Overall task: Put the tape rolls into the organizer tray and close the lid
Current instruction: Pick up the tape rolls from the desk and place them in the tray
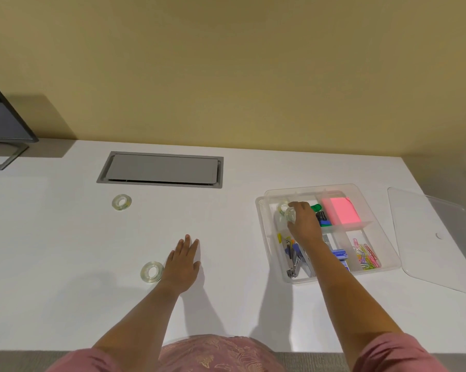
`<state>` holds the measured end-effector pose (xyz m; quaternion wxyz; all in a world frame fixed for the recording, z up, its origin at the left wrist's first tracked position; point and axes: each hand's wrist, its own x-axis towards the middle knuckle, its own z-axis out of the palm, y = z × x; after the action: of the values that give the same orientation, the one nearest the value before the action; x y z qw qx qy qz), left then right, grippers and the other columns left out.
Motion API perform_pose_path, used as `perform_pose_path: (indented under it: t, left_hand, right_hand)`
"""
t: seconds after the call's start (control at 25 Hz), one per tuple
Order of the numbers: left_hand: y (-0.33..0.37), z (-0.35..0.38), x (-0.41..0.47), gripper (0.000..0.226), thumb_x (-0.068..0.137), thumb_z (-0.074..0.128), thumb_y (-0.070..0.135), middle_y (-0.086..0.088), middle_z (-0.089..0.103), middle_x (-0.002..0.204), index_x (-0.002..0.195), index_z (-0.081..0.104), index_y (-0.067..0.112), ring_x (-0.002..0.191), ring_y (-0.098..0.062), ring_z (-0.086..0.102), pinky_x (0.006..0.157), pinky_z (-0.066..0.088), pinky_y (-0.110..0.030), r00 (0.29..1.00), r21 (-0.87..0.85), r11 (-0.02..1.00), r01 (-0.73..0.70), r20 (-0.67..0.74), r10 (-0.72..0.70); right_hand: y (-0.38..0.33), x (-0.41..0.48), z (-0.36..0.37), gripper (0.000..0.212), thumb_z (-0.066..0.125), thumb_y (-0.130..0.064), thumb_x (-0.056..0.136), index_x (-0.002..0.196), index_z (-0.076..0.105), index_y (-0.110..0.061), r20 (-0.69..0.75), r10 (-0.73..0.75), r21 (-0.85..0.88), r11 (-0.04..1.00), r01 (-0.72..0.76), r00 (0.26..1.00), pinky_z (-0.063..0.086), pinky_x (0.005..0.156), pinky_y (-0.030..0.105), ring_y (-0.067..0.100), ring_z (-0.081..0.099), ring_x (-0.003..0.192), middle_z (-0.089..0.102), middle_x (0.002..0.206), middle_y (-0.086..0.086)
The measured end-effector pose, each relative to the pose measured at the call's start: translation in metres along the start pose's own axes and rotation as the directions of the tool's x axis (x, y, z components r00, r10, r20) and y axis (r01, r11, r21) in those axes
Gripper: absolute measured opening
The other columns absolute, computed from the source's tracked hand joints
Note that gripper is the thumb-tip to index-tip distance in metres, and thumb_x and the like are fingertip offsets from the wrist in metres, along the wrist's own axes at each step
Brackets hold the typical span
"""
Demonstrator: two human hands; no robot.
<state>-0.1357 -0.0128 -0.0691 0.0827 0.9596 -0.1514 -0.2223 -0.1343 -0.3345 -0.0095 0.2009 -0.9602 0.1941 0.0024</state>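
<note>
In organizer tray [261,210]: right hand [304,221] gripping clear glossy tape roll [290,214].

Organizer tray [261,210] as landmark. Right hand [305,224] covers the tray's far-left compartment; the clear tape roll [290,214] in its fingers is blurred, and a second roll [282,206] just behind it is half hidden. Right forearm [331,267] hides the tray's middle and part of the blue box [340,255]. Green and blue items [321,214] beside the hand: possibly clips, too small to tell. Lid [435,237], right of the tray, cut off by the frame's right edge. Monitor [3,116], far left of the tray, cut off by the left edge. Table [65,237] front edge hidden by the person's pink clothing [215,353].
</note>
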Motion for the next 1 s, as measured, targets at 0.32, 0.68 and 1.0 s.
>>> perform_pose_path:
  t: [0.32, 0.68, 1.0]
  left_hand:
    - [-0.001, 0.003, 0.003, 0.059, 0.104, 0.029, 0.03, -0.005, -0.008, 0.163, 0.154, 0.0, 0.02, 0.151, -0.022, 0.0, 0.123, 0.012, -0.038, 1.0, -0.013, 1.0, 0.012, -0.018, -0.013]
    - [-0.004, 0.003, 0.005, 0.057, 0.104, 0.027, 0.031, -0.003, -0.01, 0.163, 0.154, 0.0, 0.023, 0.151, -0.02, -0.003, 0.123, 0.008, -0.037, 1.0, -0.05, 0.999, 0.02, -0.018, -0.021]
    - [-0.004, 0.001, 0.005, 0.057, 0.104, 0.026, 0.03, -0.002, -0.009, 0.163, 0.154, 0.001, 0.022, 0.152, -0.019, -0.001, 0.123, 0.009, -0.036, 0.999, -0.017, 1.0, 0.019, -0.027, -0.02]
  right_hand:
    - [0.004, 0.022, 0.01, 0.048, 0.056, 0.004, 0.085, 0.13, 0.048, -0.008, 0.14, -0.028, -0.179, 0.982, 0.053, 0.99, 0.048, 0.089, 0.037, 0.03, 0.048, 0.119, 0.051, 0.129, 0.015]
    - [0.002, 0.034, 0.016, 0.041, 0.051, 0.002, 0.088, 0.127, 0.046, -0.009, 0.211, -0.055, -0.367, 0.921, 0.131, 0.976, 0.051, 0.089, 0.033, 0.026, 0.05, 0.113, 0.051, 0.124, 0.012]
    - [-0.007, 0.024, 0.011, 0.035, 0.055, -0.006, 0.09, 0.125, 0.052, -0.007, 0.05, -0.049, -0.156, 0.986, 0.057, 0.998, 0.051, 0.085, 0.038, 0.029, 0.05, 0.115, 0.054, 0.125, 0.014]
